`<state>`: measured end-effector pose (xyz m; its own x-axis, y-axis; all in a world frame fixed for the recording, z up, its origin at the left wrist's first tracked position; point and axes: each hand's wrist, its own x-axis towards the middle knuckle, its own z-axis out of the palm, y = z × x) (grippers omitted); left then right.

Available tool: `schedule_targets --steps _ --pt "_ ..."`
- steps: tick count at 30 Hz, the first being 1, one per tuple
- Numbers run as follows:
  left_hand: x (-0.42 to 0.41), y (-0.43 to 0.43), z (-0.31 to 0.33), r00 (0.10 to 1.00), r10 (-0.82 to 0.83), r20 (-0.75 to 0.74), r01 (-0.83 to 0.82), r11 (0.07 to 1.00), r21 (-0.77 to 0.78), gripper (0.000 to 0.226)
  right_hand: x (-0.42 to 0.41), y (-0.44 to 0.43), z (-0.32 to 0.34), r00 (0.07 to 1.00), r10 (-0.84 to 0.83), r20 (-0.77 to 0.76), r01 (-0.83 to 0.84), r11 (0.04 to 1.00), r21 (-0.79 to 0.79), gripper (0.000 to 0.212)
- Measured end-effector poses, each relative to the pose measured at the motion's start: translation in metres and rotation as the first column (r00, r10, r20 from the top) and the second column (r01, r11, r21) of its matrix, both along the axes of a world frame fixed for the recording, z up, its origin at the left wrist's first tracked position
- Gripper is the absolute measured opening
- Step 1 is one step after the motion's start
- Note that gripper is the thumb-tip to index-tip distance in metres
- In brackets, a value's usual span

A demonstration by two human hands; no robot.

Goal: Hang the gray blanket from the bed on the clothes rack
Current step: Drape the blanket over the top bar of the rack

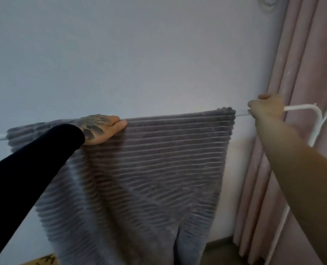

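The gray ribbed blanket (158, 159) is draped over the white top bar of the clothes rack (302, 107) and hangs down in front of the wall. My left hand (101, 129), in a dark sleeve, lies flat on the blanket where it folds over the bar, fingers together pointing right. To the right of the blanket's edge, my right hand (265, 108) is closed around the bare bar. The bar under the blanket is hidden.
A pale wall stands close behind the rack. Pink curtains (302, 54) hang at the right, behind the rack's bent end and its white upright. A bit of a cardboard box (44, 261) shows at the bottom left.
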<state>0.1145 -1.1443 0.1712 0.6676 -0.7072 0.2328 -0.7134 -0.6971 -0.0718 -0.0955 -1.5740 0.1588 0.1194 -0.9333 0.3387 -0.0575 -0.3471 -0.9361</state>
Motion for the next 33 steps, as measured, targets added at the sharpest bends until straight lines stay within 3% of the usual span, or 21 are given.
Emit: schedule_targets --steps 2,6,9,11,14,18,20,25,33 --pt "-0.001 0.000 0.002 0.999 0.030 -0.015 -0.030 1.000 -0.007 0.057 0.001 0.000 -0.004 1.000 0.025 -0.010 -0.025 0.996 -0.088 0.033" --pt "-0.010 -0.016 0.003 0.996 0.085 -0.018 -0.085 0.996 0.003 0.096 0.014 0.030 -0.022 0.981 0.132 -0.142 -0.169 0.942 -0.291 0.025" --pt "-0.012 -0.022 0.002 0.997 0.069 0.028 -0.069 0.998 0.005 0.086 0.014 0.043 -0.043 0.995 0.080 0.061 -0.060 0.958 -0.281 0.026" --pt "-0.012 -0.023 0.003 0.996 0.073 0.045 -0.073 0.997 -0.001 0.080 0.017 0.048 -0.060 0.972 0.167 0.166 -0.148 0.981 -0.122 0.028" --pt "-0.016 -0.034 0.004 0.994 0.060 0.092 -0.060 0.998 -0.003 0.079 0.020 0.050 -0.085 0.940 0.310 0.140 -0.317 0.948 0.029 0.034" --pt "-0.024 -0.049 0.001 0.996 -0.019 0.088 0.020 1.000 -0.012 0.075 0.015 0.031 -0.064 0.954 0.220 0.202 -0.191 0.969 -0.155 0.025" --pt "-0.026 -0.053 0.001 0.997 -0.023 0.069 0.024 1.000 -0.014 0.075 0.011 0.018 -0.041 0.958 0.152 0.244 -0.111 0.978 -0.174 0.022" --pt "-0.029 -0.055 0.003 0.996 0.002 0.093 0.001 0.999 -0.038 0.079 0.008 -0.001 -0.022 0.992 0.119 -0.047 -0.127 0.960 -0.250 0.033" --pt "-0.045 -0.083 -0.009 0.947 -0.212 0.242 0.246 0.962 -0.117 0.058 -0.005 0.011 -0.035 0.989 0.077 -0.124 -0.119 0.917 -0.380 0.034"
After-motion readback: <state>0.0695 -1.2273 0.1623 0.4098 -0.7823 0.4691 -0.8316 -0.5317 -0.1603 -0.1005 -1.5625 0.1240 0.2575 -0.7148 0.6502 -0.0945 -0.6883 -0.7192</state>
